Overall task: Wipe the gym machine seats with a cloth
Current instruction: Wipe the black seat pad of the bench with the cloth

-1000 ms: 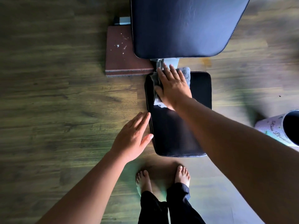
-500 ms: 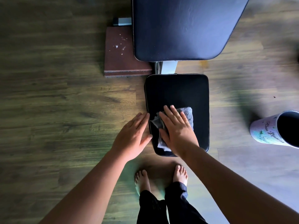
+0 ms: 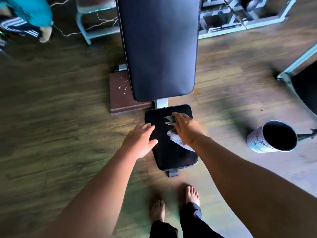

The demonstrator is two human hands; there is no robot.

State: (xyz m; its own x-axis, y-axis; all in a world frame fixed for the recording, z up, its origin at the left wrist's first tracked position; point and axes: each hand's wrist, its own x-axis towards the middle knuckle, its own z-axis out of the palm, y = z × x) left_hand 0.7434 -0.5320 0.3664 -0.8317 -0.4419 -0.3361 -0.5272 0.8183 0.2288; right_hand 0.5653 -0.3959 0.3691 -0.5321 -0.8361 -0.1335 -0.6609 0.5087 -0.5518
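Observation:
The small black seat pad point(image 3: 171, 157) of a gym bench lies just ahead of my bare feet, with the long black back pad point(image 3: 159, 48) beyond it. My right hand point(image 3: 187, 131) is over the far right part of the seat, its fingers curled round a grey-white cloth point(image 3: 175, 140). The cloth is bunched at my fingertips and trails back under my palm onto the seat. My left hand point(image 3: 139, 141) rests on the seat's left edge with straight fingers, thumb on the pad.
A brown block point(image 3: 120, 93) sits on the wooden floor left of the bench. A patterned cylindrical container point(image 3: 272, 136) lies on its side at the right. Metal frames point(image 3: 231, 14) stand at the back right, another machine point(image 3: 305, 86) at the right edge, and a person point(image 3: 25, 16) at top left.
My right hand slid from the seat's near end toward its far right, and the cloth went from flat under my palm to bunched in my fingers. The view pulled back; my left hand stayed.

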